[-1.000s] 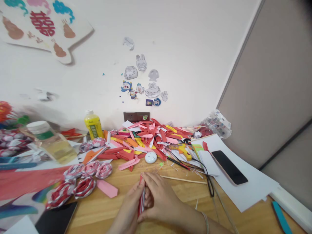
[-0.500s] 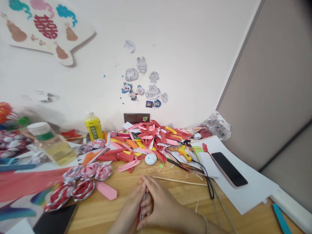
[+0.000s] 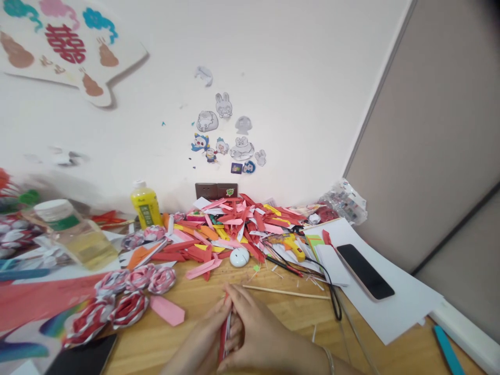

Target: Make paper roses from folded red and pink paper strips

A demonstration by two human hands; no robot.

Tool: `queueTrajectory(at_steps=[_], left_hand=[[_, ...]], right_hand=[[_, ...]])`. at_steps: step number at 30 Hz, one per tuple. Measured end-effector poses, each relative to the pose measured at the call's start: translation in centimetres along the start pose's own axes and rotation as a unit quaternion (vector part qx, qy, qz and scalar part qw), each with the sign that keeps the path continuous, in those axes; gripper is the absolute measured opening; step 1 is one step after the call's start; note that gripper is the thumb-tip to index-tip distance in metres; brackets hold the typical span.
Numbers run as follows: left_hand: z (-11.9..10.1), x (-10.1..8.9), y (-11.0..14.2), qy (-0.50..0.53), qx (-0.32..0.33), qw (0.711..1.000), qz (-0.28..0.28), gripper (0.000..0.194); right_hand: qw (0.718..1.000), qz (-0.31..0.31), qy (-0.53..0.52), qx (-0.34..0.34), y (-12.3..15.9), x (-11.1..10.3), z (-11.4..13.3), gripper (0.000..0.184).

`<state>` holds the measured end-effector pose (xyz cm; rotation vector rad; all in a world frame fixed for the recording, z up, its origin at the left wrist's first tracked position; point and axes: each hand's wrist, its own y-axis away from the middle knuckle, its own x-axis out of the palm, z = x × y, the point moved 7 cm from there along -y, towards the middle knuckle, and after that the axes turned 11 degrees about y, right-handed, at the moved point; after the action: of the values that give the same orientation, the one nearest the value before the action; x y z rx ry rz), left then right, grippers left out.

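Between my two hands is a narrow folded strip of red and white paper (image 3: 224,336), its edges showing along the gap. My left hand (image 3: 209,328) is closed on it from the left, with the thumb side up. My right hand (image 3: 258,330) wraps it from the other side, fingertips pressed against the left hand near the strip's far end. Most of the strip is hidden by my fingers. Left of my hands lies a pink folded paper piece (image 3: 167,310), beside several red, pink and white paper roses (image 3: 130,310). A thin wooden stick (image 3: 287,292) lies just beyond my right hand.
A heap of folded paper pieces (image 3: 234,224) fills the back. Around it are a white round case (image 3: 239,257), a yellow glue gun (image 3: 294,247) with its cord, a yellow bottle (image 3: 144,205) and a large jar (image 3: 84,239). A phone (image 3: 365,272) rests on white paper (image 3: 410,297) at right.
The view has shifted slightly, so the scene sits a little further left. My hands stay together around the paper strip, of which a bit more red shows.
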<state>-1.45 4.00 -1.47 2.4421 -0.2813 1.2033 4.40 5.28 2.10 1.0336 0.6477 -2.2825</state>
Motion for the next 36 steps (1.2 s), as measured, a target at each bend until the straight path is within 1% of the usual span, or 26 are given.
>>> queueTrajectory(at_steps=[2,5,8,10,13,15,17,19,21,22,24,25,26,27,29,31,34,36], left_hand=[[0.0,0.0,-0.1,0.005,-0.012,1.000,0.011,0.043],[0.2,-0.5,-0.5,0.034,-0.009,0.999,-0.013,0.051],[0.4,-0.8,-0.7,0.032,-0.005,0.999,-0.034,0.057],[0.2,-0.9,-0.7,0.012,0.011,0.999,-0.044,0.058],[-0.4,-1.2,-0.5,-0.012,0.040,0.997,-0.062,0.057],[-0.8,-1.6,-0.5,-0.012,0.062,0.995,-0.082,0.057],[-1.1,-2.1,-0.6,0.000,0.079,0.992,-0.099,0.058],[-1.3,-2.3,-0.9,0.008,0.081,0.992,-0.098,0.058],[-1.6,-2.3,-1.1,0.015,0.084,0.993,-0.084,0.057],[-1.7,-2.2,-1.2,0.019,0.089,0.993,-0.073,0.056],[-1.7,-2.1,-1.3,0.028,0.086,0.995,-0.051,0.054],[-1.6,-2.0,-1.3,0.031,0.080,0.995,-0.041,0.054],[-1.5,-2.0,-1.4,0.034,0.075,0.996,-0.035,0.054],[-1.4,-2.1,-1.5,0.037,0.072,0.996,-0.032,0.053],[-1.3,-2.4,-1.7,0.045,0.072,0.996,-0.038,0.055],[-1.4,-2.7,-1.9,0.055,0.077,0.994,-0.046,0.056],[-1.5,-3.0,-2.0,0.062,0.082,0.993,-0.051,0.056],[-1.7,-3.0,-2.1,0.060,0.092,0.993,-0.049,0.056]], right_hand=[[1.000,0.003,0.010,-0.006,-0.1,-0.1,-0.1,0.107],[1.000,0.002,0.010,-0.009,-0.4,0.1,-0.3,0.101],[1.000,0.000,0.001,0.003,-0.5,0.3,-0.4,0.100],[1.000,0.008,-0.004,0.008,-0.4,0.3,-0.3,0.100],[0.999,0.035,0.001,-0.001,-0.2,-0.3,0.1,0.096],[0.998,0.054,0.016,0.001,-0.2,-0.9,0.0,0.095],[0.998,0.050,0.031,0.008,-0.5,-1.7,-0.5,0.092],[0.999,0.016,0.040,0.000,-1.6,-2.7,-1.0,0.082],[0.997,-0.031,0.069,-0.030,-3.6,-3.5,-1.0,0.062],[0.992,-0.049,0.104,-0.047,-4.8,-3.8,-0.8,0.051],[0.971,-0.076,0.209,-0.091,-7.5,-3.9,-0.2,0.041],[0.951,-0.071,0.277,-0.119,-8.9,-3.5,0.2,0.037],[0.926,-0.053,0.345,-0.143,-10.2,-2.8,0.5,0.033],[0.919,-0.042,0.362,-0.153,-11.4,-2.4,0.6,0.028],[0.909,-0.031,0.384,-0.159,-13.2,-1.5,0.8,0.020],[0.905,-0.029,0.396,-0.153,-14.1,-0.8,0.7,0.017],[0.902,-0.031,0.410,-0.135,-14.3,-0.1,0.4,0.018],[0.903,-0.038,0.412,-0.117,-14.0,-0.2,0.0,0.018]])
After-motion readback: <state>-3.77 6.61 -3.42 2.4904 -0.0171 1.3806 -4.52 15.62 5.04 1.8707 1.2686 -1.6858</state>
